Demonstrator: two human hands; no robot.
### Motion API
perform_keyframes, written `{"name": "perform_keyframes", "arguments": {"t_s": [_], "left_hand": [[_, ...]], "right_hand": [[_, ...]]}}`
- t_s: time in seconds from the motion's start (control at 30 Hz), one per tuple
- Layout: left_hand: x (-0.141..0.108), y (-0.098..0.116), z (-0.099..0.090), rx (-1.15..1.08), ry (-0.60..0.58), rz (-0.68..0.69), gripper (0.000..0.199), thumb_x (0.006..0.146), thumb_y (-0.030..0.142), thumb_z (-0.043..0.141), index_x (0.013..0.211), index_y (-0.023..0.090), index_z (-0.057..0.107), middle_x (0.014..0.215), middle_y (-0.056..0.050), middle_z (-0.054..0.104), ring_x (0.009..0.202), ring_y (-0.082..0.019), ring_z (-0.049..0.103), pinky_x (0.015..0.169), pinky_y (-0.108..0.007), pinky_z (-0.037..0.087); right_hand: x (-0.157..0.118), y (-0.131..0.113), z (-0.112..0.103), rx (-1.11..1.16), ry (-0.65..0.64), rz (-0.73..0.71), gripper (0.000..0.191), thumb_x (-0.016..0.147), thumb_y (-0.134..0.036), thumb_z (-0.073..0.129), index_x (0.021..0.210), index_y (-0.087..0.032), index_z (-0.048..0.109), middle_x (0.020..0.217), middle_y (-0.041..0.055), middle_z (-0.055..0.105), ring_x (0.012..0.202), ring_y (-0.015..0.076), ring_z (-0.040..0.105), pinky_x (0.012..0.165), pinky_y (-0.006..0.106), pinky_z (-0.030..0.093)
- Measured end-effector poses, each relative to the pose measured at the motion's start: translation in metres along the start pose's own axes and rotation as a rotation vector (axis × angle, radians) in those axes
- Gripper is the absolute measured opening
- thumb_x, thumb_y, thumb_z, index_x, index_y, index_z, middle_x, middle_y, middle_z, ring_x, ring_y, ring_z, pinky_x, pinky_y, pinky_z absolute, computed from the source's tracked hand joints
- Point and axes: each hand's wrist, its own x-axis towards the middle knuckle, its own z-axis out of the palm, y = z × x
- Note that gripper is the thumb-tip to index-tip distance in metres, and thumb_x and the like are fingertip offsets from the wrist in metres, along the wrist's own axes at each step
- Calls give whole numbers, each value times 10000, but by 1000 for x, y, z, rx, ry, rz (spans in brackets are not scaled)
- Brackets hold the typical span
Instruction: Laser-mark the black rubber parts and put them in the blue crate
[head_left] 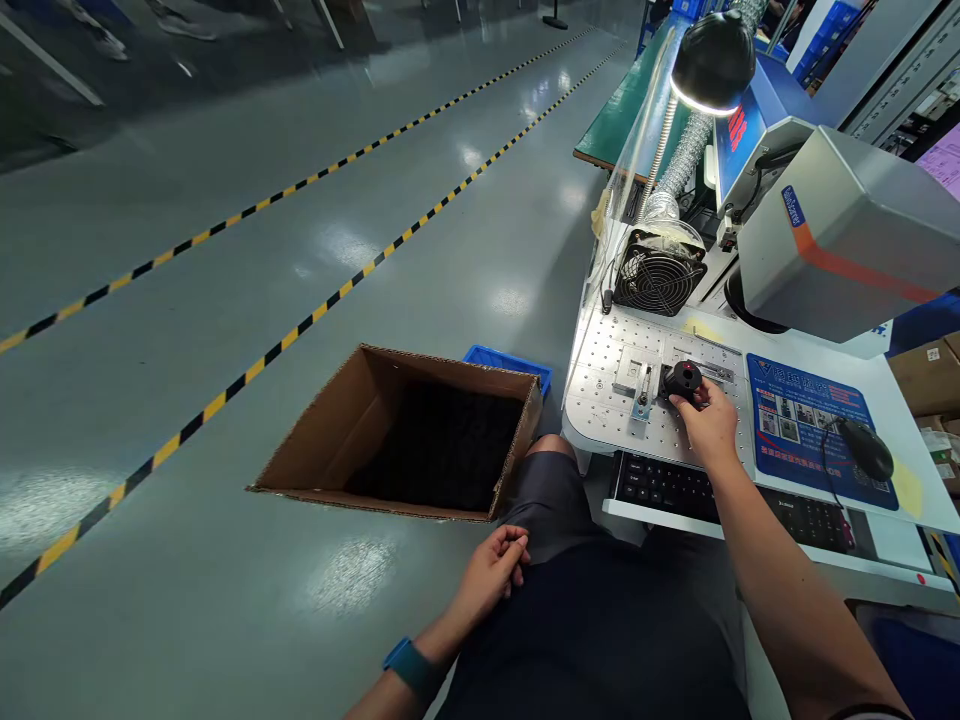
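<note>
A blue label (793, 206) on the left face of the grey housing (862, 250), at the far right of the bench, appears to read "Galvo Scanner". Farther off, a blue machine (772, 125) carries red lettering, seen too steeply to read. The blue mat (780, 455), to the right of the perforated metal plate (592, 400), is printed with a line of large characters, small pictures and a red line of text (the finer print is too small to make out). A black mouse (866, 448) rests on the mat's right part.

The right forearm reaches forward from the near right, and the right hand (705, 415) is over the plate. Its thumb and fingers are closed around a black round part (682, 378), which shows a small red spot on top and sits just right of a bracket (643, 392) on the plate. The left hand (499, 560) rests by the person's lap, wrist banded in teal, its fingers loosely curled inward; whether they enclose anything cannot be told. Beyond it stands an open cardboard box (322, 440) with dark contents that cannot be distinguished.
</note>
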Motion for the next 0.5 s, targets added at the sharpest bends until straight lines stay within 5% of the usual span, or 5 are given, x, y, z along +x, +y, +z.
{"name": "perform_keyframes", "arguments": {"t_s": [0.13, 0.23, 0.37, 0.5], "left_hand": [[-5, 10, -4, 60, -37, 13, 394, 794, 524, 574, 976, 178, 525, 713, 7, 605, 436, -124, 544, 366, -223, 349], [0, 35, -11, 220, -60, 174, 268, 835, 424, 556, 924, 172, 571, 724, -15, 631, 483, -144, 584, 428, -252, 412], [44, 81, -36, 308, 130, 308, 155, 876, 304, 586, 899, 158, 634, 757, -25, 639, 656, -156, 615, 633, -296, 499], [98, 107, -76, 345, 299, 277, 225, 940, 333, 599, 1035, 131, 635, 989, -64, 654, 842, -177, 627, 762, -353, 546]], "right_hand": [[-3, -1, -2, -94, 14, -2, 616, 682, -507, 732, 1211, -194, 678, 1005, 95, 729, 919, 295, 651, 874, 468, 487], [-8, -3, -7, -152, 15, 32, 689, 641, -573, 747, 1208, -187, 679, 1013, 110, 728, 941, 320, 657, 890, 491, 485], [-20, 2, -26, -147, 10, 81, 754, 660, -621, 731, 1283, -206, 635, 1150, 137, 713, 931, 328, 689, 896, 501, 510], [-45, 20, -63, -134, 39, 79, 702, 738, -625, 689, 1334, -264, 599, 1219, 156, 693, 1039, 317, 692, 861, 438, 553]]}}
